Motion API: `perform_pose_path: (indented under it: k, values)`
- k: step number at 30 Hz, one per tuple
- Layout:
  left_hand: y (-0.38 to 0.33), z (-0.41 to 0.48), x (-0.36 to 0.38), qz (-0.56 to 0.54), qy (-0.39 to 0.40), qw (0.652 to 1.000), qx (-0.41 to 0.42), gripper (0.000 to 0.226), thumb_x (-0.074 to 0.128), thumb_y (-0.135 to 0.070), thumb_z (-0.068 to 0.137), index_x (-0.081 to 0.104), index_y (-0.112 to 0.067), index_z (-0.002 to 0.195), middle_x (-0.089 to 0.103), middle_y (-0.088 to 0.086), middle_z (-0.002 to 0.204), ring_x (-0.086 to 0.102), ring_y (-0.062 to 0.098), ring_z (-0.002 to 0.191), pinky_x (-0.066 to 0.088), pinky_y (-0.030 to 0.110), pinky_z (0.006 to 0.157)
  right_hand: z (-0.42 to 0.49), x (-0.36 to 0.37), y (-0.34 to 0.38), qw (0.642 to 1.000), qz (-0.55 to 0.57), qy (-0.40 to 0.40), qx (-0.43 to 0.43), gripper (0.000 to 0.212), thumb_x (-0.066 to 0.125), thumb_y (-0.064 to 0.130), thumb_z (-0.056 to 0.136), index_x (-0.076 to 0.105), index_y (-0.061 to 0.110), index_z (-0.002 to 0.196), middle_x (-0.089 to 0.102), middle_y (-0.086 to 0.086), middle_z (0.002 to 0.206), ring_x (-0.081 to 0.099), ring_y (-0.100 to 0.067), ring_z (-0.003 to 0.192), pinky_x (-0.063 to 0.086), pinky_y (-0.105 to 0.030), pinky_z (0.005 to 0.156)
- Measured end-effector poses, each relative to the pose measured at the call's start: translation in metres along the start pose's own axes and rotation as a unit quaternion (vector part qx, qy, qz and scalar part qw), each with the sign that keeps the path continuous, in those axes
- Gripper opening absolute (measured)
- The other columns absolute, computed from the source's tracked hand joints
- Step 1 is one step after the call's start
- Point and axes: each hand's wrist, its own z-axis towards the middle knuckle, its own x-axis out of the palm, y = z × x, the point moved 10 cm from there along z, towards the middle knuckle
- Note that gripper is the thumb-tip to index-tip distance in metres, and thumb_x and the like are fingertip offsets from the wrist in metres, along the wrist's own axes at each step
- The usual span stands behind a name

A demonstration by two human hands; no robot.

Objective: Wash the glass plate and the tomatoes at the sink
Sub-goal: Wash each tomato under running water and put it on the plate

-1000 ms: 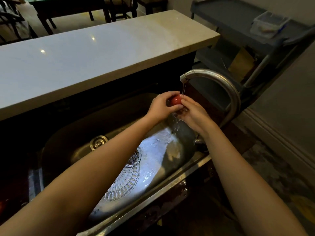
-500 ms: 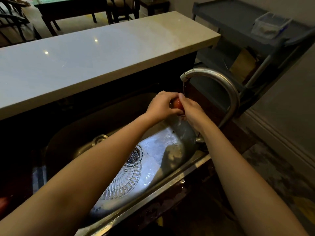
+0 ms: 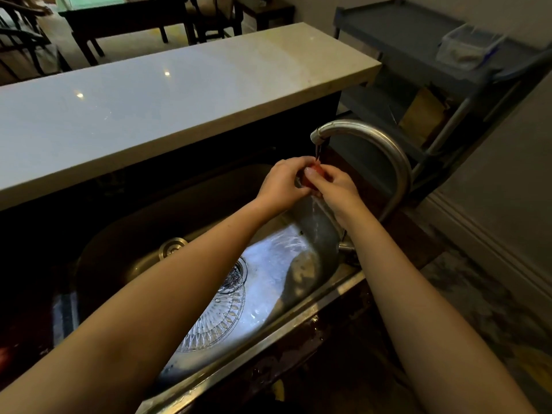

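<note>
Both hands meet under the spout of the curved metal faucet (image 3: 385, 138), holding one red tomato (image 3: 316, 172) between them. The left hand (image 3: 283, 182) curls its fingers over the tomato's far and left side. The right hand (image 3: 339, 186) wraps it from the right, thumb laid across the top, so only a small patch of red shows between them. A thin stream of water (image 3: 317, 150) falls from the spout straight onto the tomato and runs off below the hands into the steel sink (image 3: 268, 336).

The glass plate (image 3: 219, 319) lies flat on the sink floor, near the front wall and partly hidden by the left forearm. Its cut pattern catches the light, and its far edge reaches the round drain (image 3: 240, 268). The basin floor around it is wet and glistening.

At the far left edge, on the dark surface beside the sink, sits a dim reddish blur (image 3: 3, 357) — possibly another tomato, though it is too dark to tell.

Behind the sink runs a long pale counter (image 3: 149, 94). To the right stands a grey cart (image 3: 412, 34) with a clear plastic container (image 3: 469, 46) on its top shelf.
</note>
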Motion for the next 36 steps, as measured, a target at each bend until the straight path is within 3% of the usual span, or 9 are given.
perform_pose_path:
  k: [6,10,15,19,24,28,32,36]
  values:
    - [0.001,-0.004,-0.012,-0.03,-0.024,0.999,0.017,0.046,0.071,-0.017,0.078,0.057,-0.015,0.122,0.063,0.003,0.117,0.057,0.016,0.106,0.046,0.026,0.089,-0.003,0.0,0.01,0.999,-0.01,-0.007,-0.031,0.037,0.057,0.025,0.091,0.05,0.016,0.127,0.055,-0.007,0.127,0.055,-0.02,0.114,0.051,-0.031,0.092]
    - [0.014,-0.015,-0.007,-0.011,-0.001,1.0,-0.001,0.048,0.07,-0.021,0.079,0.055,-0.016,0.124,0.063,0.003,0.118,0.057,0.018,0.105,0.049,0.037,0.091,-0.004,0.009,0.006,0.996,-0.066,0.003,-0.059,0.037,0.062,0.027,0.087,0.054,0.016,0.122,0.057,-0.004,0.117,0.056,-0.013,0.1,0.046,-0.013,0.066]
    - [0.04,-0.031,0.007,0.02,0.046,0.998,-0.036,0.048,0.073,-0.024,0.076,0.057,-0.016,0.122,0.065,0.004,0.115,0.058,0.019,0.106,0.049,0.038,0.09,0.0,0.027,-0.018,0.99,-0.138,0.024,-0.025,0.043,0.07,0.027,0.081,0.054,0.011,0.118,0.055,-0.001,0.106,0.054,-0.014,0.097,0.047,-0.022,0.074]
    - [0.062,-0.051,0.022,0.032,0.084,0.994,-0.066,0.051,0.075,-0.03,0.073,0.057,-0.019,0.12,0.066,0.004,0.111,0.058,0.019,0.103,0.049,0.037,0.087,-0.003,0.049,-0.045,0.98,-0.183,0.079,0.018,0.041,0.069,0.03,0.08,0.055,0.012,0.115,0.06,-0.007,0.107,0.058,-0.015,0.09,0.044,-0.02,0.062]
    - [0.086,-0.072,0.027,0.032,0.105,0.989,-0.097,0.05,0.077,-0.032,0.071,0.059,-0.021,0.117,0.067,0.002,0.11,0.06,0.017,0.102,0.05,0.037,0.087,-0.002,0.069,-0.062,0.968,-0.227,0.102,0.028,0.037,0.071,0.032,0.078,0.062,0.007,0.104,0.067,-0.011,0.101,0.063,-0.024,0.095,0.053,-0.039,0.084]
    - [0.106,-0.091,0.026,0.023,0.126,0.984,-0.123,0.048,0.075,-0.029,0.074,0.059,-0.02,0.118,0.067,0.001,0.113,0.06,0.016,0.104,0.049,0.035,0.091,-0.002,0.093,-0.074,0.951,-0.277,0.131,0.032,0.031,0.072,0.035,0.077,0.065,0.01,0.093,0.067,-0.009,0.09,0.064,-0.023,0.085,0.052,-0.037,0.076]
    - [0.138,-0.126,0.01,0.063,0.145,0.973,-0.17,0.045,0.069,-0.028,0.08,0.056,-0.019,0.123,0.062,0.002,0.124,0.057,0.018,0.112,0.044,0.033,0.096,-0.001,0.113,-0.099,0.911,-0.385,0.142,0.036,0.039,0.072,0.032,0.077,0.061,0.01,0.108,0.066,-0.011,0.107,0.061,-0.023,0.093,0.051,-0.038,0.083]
    - [0.178,-0.189,-0.042,0.112,0.077,0.96,-0.245,0.039,0.064,-0.025,0.084,0.059,-0.019,0.122,0.062,0.005,0.125,0.054,0.024,0.116,0.041,0.034,0.096,-0.008,0.158,-0.128,0.886,-0.41,0.216,0.033,0.045,0.073,0.022,0.078,0.055,0.008,0.116,0.061,-0.015,0.119,0.057,-0.029,0.106,0.048,-0.037,0.087]
